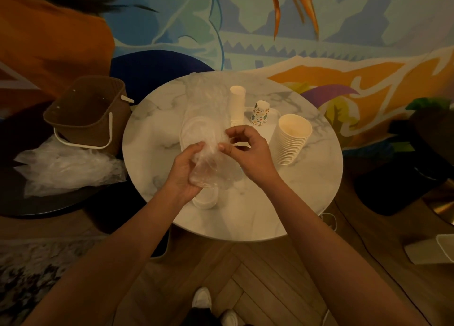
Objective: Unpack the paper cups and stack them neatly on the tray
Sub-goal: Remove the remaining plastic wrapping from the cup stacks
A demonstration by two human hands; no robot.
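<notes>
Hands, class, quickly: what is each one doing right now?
Left hand: closed around the clear plastic wrapper, gripping its lower end.
Right hand: thumb and fingers pinching the same wrapper higher up.

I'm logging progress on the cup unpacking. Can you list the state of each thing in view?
Left hand: gripping the plastic sleeve.
Right hand: pinching the sleeve.
Plastic sleeve: clear, crumpled, cups still inside at its near end.
Large cup stack: unwrapped, upright, leaning slightly.
Narrow cup stack: unwrapped, upright.
Patterned cup: upside down, alone.
Brown basket: tilted, handle down.
Loose plastic: discarded beside the table.
</notes>
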